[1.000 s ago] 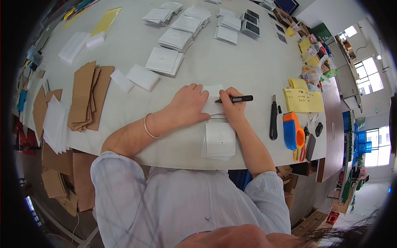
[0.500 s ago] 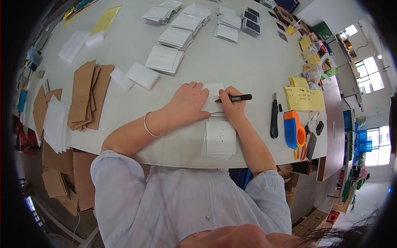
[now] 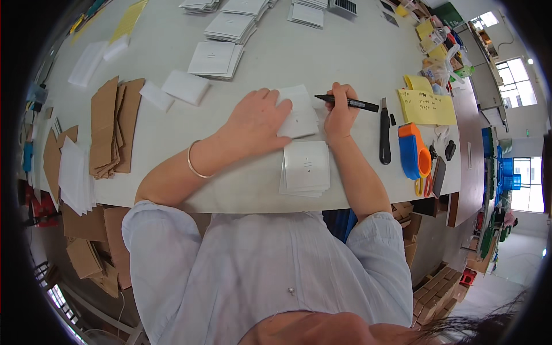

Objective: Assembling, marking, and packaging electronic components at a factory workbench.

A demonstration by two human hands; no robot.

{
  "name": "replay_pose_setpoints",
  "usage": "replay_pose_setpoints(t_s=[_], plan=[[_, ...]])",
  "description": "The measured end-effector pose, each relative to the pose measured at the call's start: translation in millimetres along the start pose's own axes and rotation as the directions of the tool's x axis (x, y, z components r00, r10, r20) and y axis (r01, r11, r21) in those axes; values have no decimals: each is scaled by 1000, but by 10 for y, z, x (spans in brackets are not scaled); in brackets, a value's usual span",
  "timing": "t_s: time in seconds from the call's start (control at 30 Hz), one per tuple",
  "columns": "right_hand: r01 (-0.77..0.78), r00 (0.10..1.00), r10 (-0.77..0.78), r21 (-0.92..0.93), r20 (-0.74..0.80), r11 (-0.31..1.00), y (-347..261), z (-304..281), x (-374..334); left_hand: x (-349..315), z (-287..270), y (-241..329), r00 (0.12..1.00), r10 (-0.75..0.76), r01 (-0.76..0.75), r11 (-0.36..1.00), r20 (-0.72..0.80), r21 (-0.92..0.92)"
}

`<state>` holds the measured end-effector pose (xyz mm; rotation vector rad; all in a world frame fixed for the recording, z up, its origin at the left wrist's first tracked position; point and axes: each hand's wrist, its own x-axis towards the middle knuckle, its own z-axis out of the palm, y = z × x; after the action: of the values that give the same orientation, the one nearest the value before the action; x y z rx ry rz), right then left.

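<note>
Clamping the pen in the right hand, with its tip just off the right edge of the cards. Steadying those on the table under the left hand, with fingers apart, just beyond a second stack. Apparently between marks; next, calling for tip over cards, held flat.

**Bright workroom around a pale desk**

We see daylight in tall windows along a white wall at the right, a small round light glowing near one. Grey floor shows below. Beside the desk stands brown furniture, perhaps a cabinet, bent by the lens.
</note>
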<state>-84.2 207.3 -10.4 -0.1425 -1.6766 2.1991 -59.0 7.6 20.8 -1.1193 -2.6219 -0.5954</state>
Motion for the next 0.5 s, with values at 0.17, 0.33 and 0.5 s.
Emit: replay_pose_setpoints(t_s=[0.17,0.33,0.5], plan=[[-5,1000,6,-14,20,1000,1,1,-16,-150,-76,372,956,106,-71,988,273,-136],[61,976,-12,-222,216,973,55,24,-57,-69,-89,264,973,78,-57,994,219,-98],[187,943,-68,-349,326,918,77,78,-70,-9,82,-135,998,-28,32,995,-50,97]])
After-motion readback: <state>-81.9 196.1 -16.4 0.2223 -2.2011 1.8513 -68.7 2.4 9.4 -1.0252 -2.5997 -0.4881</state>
